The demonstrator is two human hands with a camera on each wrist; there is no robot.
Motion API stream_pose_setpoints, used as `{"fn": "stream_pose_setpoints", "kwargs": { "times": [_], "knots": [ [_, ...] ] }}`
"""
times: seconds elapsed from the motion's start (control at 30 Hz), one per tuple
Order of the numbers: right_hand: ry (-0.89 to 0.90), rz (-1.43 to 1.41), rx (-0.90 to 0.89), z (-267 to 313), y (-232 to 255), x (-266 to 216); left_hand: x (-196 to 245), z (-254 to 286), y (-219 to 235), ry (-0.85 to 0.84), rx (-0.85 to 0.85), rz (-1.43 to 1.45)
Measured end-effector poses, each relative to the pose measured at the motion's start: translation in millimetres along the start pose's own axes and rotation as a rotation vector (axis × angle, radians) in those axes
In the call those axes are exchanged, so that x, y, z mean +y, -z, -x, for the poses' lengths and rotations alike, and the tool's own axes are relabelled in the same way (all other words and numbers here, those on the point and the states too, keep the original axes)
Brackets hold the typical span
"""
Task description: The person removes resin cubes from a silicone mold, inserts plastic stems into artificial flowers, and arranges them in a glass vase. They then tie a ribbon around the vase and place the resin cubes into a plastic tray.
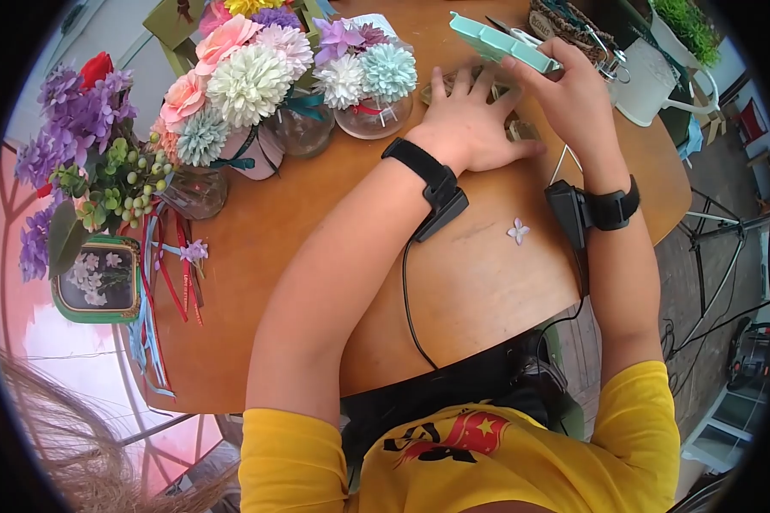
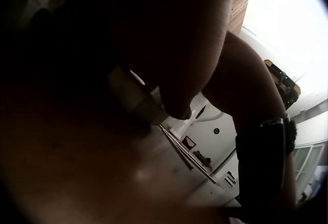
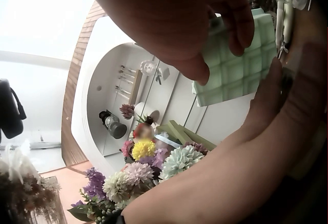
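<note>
My right hand (image 1: 573,94) grips a mint-green gridded tray (image 3: 238,62), like an ice cube tray, by its near end. In the head view the tray is raised above the back of the table, tilted and seen along its edge. My left hand (image 1: 466,128) lies palm down with its fingers spread over a low, box-like thing (image 1: 524,131), which it mostly hides. That thing's pale side shows dimly in the dark left wrist view. In the right wrist view the left hand passes below the tray.
Artificial flowers (image 1: 257,85) in glass vases (image 1: 375,118) crowd the table's left and back. A green picture frame (image 1: 99,278) and ribbons lie at the left edge. Scissors (image 1: 522,34), a basket (image 1: 573,30) and a white watering can (image 1: 650,90) stand back right. A small loose blossom (image 1: 518,231) lies in front.
</note>
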State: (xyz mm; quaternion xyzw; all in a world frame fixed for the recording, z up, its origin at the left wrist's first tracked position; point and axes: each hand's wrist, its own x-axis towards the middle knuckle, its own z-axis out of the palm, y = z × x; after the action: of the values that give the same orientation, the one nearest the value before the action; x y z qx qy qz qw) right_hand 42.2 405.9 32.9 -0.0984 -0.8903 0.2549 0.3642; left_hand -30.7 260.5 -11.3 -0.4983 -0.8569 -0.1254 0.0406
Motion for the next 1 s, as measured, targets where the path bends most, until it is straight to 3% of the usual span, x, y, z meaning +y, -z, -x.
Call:
{"fn": "stream_pose_setpoints", "kwargs": {
  "times": [0.13,0.3,0.5,0.7,1.0],
  "knots": [
    [-0.086,0.051,-0.09,-3,2,1,1,-2,5,0.007,-0.098,-0.032],
    [0.016,0.094,0.011,-2,-3,9,3,5,4,-0.006,-0.072,-0.042],
    [-0.034,0.051,-0.145,-3,-1,12,4,19,3,-0.072,-0.034,-0.001],
    [-0.097,0.12,-0.192,-4,-6,15,4,15,2,-0.069,-0.014,0.015],
    [-0.05,0.114,-0.178,-3,-13,29,1,9,3,-0.06,-0.002,0.023]
  ]
}}
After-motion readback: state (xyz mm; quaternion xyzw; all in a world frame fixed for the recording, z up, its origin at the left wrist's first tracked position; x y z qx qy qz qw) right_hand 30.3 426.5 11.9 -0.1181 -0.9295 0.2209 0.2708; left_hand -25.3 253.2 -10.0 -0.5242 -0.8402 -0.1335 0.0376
